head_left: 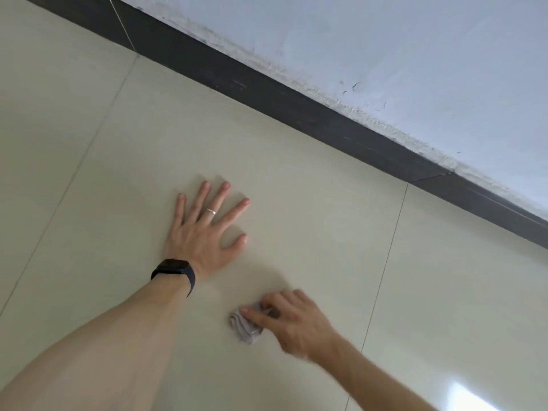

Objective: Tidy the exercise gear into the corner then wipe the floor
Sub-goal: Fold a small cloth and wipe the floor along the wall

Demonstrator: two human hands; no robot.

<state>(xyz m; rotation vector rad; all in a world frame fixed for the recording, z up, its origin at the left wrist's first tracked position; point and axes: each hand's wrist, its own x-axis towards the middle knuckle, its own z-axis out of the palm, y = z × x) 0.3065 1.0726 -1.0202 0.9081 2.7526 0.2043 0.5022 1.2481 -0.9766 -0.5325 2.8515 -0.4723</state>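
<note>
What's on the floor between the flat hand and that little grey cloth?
Nothing: in the head view, only bare floor tile separates the left hand from the cloth.

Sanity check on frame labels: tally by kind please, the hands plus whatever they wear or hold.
Hands: 2 (left hand flat on the floor, right hand gripping the cloth)
Cloth: 1, grey
Wristband: 1, black, left wrist
Ring: 1, left hand
Total: 5
</note>
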